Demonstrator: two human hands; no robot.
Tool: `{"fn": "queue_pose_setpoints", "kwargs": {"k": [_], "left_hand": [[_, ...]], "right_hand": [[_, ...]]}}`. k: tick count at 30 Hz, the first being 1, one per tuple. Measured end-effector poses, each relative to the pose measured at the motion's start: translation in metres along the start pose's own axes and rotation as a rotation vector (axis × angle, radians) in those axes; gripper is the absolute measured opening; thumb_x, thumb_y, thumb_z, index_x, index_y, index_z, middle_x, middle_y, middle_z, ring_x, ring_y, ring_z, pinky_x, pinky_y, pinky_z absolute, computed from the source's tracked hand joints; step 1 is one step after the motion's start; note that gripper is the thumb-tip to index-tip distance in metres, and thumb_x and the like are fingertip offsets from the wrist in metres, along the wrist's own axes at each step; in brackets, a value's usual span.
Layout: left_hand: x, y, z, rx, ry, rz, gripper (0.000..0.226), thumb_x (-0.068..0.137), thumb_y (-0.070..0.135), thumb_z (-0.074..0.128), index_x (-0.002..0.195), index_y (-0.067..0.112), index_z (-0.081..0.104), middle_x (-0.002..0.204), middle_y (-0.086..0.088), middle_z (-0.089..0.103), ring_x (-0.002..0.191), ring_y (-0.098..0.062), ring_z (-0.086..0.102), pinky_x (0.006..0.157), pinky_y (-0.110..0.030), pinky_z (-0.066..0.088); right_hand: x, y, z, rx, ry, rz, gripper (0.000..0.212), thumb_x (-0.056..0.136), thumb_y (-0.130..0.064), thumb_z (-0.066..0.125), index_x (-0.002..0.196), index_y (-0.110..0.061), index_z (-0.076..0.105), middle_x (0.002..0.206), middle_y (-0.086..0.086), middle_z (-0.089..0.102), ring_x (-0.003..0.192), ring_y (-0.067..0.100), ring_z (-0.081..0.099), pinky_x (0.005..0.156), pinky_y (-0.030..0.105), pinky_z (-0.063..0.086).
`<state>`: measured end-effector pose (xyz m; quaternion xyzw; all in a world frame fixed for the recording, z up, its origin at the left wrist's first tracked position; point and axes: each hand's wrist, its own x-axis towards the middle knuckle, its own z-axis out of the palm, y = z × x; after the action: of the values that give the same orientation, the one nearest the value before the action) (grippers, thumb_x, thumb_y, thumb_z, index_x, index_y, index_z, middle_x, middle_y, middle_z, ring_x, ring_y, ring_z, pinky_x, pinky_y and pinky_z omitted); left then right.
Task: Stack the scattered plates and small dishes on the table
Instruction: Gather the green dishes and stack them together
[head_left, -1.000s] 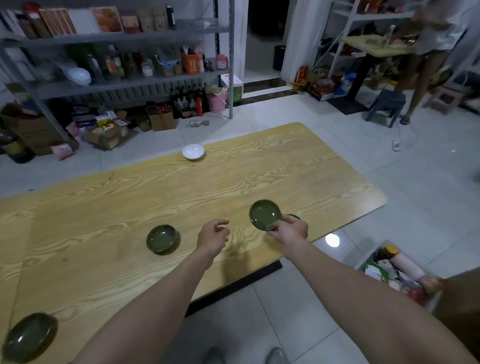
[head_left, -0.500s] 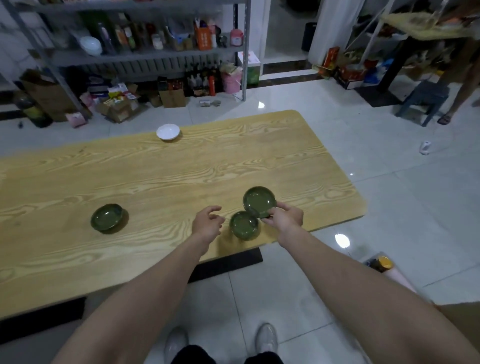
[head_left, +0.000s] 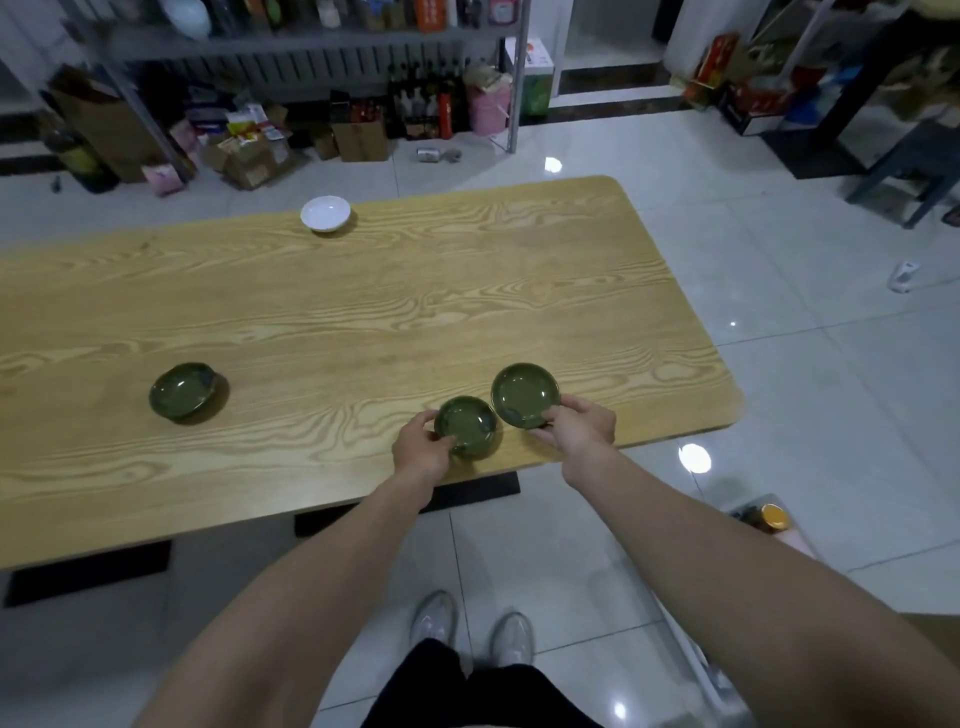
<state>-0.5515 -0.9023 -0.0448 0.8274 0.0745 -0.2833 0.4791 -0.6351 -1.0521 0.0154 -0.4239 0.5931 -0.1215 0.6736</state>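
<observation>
My right hand (head_left: 579, 428) pinches the near rim of a small green dish (head_left: 524, 392) and holds it tilted just above the wooden table (head_left: 363, 322). Left of it, my left hand (head_left: 418, 444) grips the near-left rim of a second small green dish (head_left: 467, 423) that sits near the table's front edge. The two dishes almost touch. A third green dish (head_left: 182, 389) lies alone at the left. A small white dish (head_left: 325, 213) stands at the table's far edge.
Beyond the table a metal shelf rack (head_left: 311, 47) holds bottles and boxes, with cardboard boxes (head_left: 249, 150) on the floor under it. A blue stool (head_left: 909, 166) stands at the far right. My shoes (head_left: 467, 623) are on the tiled floor below the table edge.
My left hand has closed in on the second green dish and taken hold of its rim. The right hand keeps its dish, which now sits closer beside the other one. The view shifted slightly.
</observation>
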Motion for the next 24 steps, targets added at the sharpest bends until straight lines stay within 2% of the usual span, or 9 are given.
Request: {"fn": "queue_pose_setpoints", "kwargs": {"k": [4, 8, 13, 15, 18, 21, 24], "left_hand": [[0.008, -0.004, 0.010, -0.032, 0.065, -0.013, 0.048, 0.089, -0.007, 0.061, 0.129, 0.019, 0.058, 0.112, -0.009, 0.060, 0.098, -0.021, 0.059, 0.085, -0.028, 0.049], [0.014, -0.006, 0.012, -0.063, 0.112, -0.023, 0.048, 0.087, -0.013, 0.058, 0.126, 0.015, 0.062, 0.112, -0.010, 0.063, 0.094, -0.020, 0.060, 0.089, -0.031, 0.053], [0.013, 0.003, -0.010, -0.103, 0.165, -0.038, 0.048, 0.085, -0.014, 0.058, 0.123, 0.015, 0.065, 0.102, -0.006, 0.063, 0.082, -0.016, 0.058, 0.073, -0.025, 0.048], [0.012, 0.009, -0.027, -0.148, 0.191, -0.048, 0.049, 0.084, -0.015, 0.059, 0.123, 0.014, 0.065, 0.100, -0.007, 0.065, 0.085, -0.020, 0.062, 0.076, -0.029, 0.054], [0.013, 0.015, -0.055, -0.226, 0.240, -0.061, 0.053, 0.081, -0.018, 0.060, 0.124, 0.014, 0.065, 0.095, -0.006, 0.065, 0.089, -0.026, 0.067, 0.079, -0.043, 0.061], [0.017, 0.018, -0.086, -0.294, 0.313, -0.059, 0.053, 0.080, -0.019, 0.062, 0.123, 0.012, 0.065, 0.099, -0.010, 0.067, 0.091, -0.029, 0.067, 0.081, -0.044, 0.060], [0.022, 0.018, -0.118, -0.345, 0.368, -0.045, 0.053, 0.079, -0.019, 0.063, 0.123, 0.010, 0.065, 0.103, -0.012, 0.066, 0.089, -0.028, 0.066, 0.081, -0.044, 0.060]], "right_hand": [[0.006, 0.003, 0.002, 0.011, 0.002, 0.008, 0.038, 0.083, 0.013, 0.068, 0.116, -0.004, 0.066, 0.111, 0.020, 0.069, 0.085, 0.030, 0.073, 0.063, 0.027, 0.060], [0.007, 0.003, 0.003, 0.016, 0.000, 0.006, 0.034, 0.083, 0.012, 0.067, 0.112, -0.006, 0.066, 0.108, 0.019, 0.070, 0.084, 0.028, 0.073, 0.057, 0.023, 0.058], [0.000, 0.001, 0.014, -0.006, -0.021, 0.008, 0.034, 0.084, 0.013, 0.066, 0.112, -0.005, 0.067, 0.108, 0.019, 0.070, 0.084, 0.028, 0.073, 0.063, 0.026, 0.060], [-0.006, -0.002, 0.022, -0.017, -0.051, 0.002, 0.033, 0.084, 0.013, 0.066, 0.111, -0.006, 0.067, 0.108, 0.020, 0.070, 0.080, 0.028, 0.073, 0.063, 0.026, 0.060], [-0.019, -0.006, 0.039, -0.045, -0.108, -0.013, 0.037, 0.084, 0.013, 0.064, 0.116, -0.006, 0.066, 0.107, 0.019, 0.070, 0.070, 0.025, 0.073, 0.059, 0.024, 0.060], [-0.031, -0.009, 0.060, -0.076, -0.152, -0.038, 0.039, 0.084, 0.013, 0.064, 0.118, -0.006, 0.067, 0.103, 0.018, 0.070, 0.060, 0.021, 0.072, 0.060, 0.024, 0.060], [-0.045, -0.008, 0.082, -0.096, -0.188, -0.053, 0.041, 0.085, 0.013, 0.063, 0.121, -0.006, 0.066, 0.107, 0.020, 0.070, 0.066, 0.024, 0.073, 0.055, 0.023, 0.060]]}}
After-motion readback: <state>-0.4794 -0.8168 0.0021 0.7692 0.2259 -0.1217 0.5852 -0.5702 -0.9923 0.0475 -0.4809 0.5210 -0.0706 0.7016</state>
